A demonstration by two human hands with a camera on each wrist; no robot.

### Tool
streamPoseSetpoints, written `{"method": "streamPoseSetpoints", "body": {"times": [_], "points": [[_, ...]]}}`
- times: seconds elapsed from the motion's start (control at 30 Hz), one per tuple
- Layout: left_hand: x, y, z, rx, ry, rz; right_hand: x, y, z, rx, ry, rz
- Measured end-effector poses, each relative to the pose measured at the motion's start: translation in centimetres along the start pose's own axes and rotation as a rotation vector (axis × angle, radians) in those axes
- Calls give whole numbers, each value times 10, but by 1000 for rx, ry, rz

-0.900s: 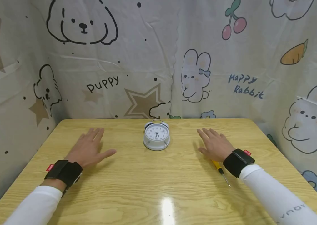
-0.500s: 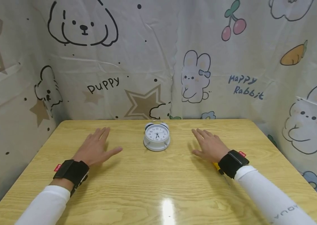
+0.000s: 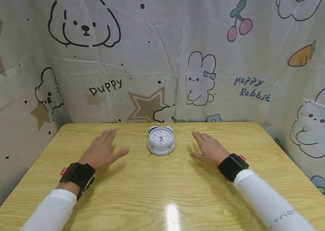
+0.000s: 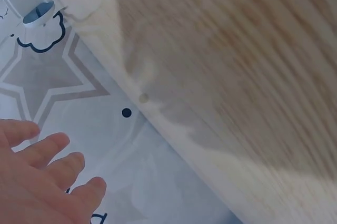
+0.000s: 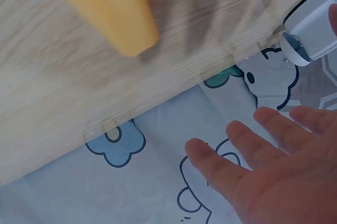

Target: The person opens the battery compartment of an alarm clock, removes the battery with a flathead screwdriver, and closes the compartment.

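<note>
A white twin-bell alarm clock stands on the wooden table between the two hands, its dial facing me. My left hand hovers over the table to the left of the clock, fingers straight and thumb spread, holding nothing. To the clock's right, my right hand is held out the same way, also apart from it. Beneath the right wrist lies a screwdriver; its yellow handle shows in the right wrist view, while in the head view the wrist strap and sleeve hide nearly all of it.
The wooden table ends at a back edge just behind the clock. Beyond it hangs a pale curtain with cartoon prints, which also encloses both sides. Each wrist wears a black strap.
Both hands have moved inward toward the clock, the left one rightward and the right one leftward. The right forearm now covers the screwdriver in the head view. The clock has stayed put.
</note>
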State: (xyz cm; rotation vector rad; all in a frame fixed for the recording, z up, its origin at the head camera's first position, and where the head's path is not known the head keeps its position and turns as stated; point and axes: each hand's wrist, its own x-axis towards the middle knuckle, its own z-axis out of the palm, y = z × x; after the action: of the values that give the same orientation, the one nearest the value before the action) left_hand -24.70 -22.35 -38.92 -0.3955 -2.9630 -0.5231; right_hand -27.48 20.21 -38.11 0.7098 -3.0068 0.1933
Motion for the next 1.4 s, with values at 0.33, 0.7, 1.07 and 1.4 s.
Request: {"method": "streamPoseSetpoints", "body": {"times": [0.33,0.7,1.07,1.4], "points": [[5,4,6,-41,-11,-7,10,-14,4,89,-20,3],[11,16,13,-52,-25,4,17,-21,16,156,-6,-3],[19,30,25,-81,-34,36,28,-33,22,220,-36,41],[29,34,29,-80,-46,52,32,-40,23,194,-34,32]]}}
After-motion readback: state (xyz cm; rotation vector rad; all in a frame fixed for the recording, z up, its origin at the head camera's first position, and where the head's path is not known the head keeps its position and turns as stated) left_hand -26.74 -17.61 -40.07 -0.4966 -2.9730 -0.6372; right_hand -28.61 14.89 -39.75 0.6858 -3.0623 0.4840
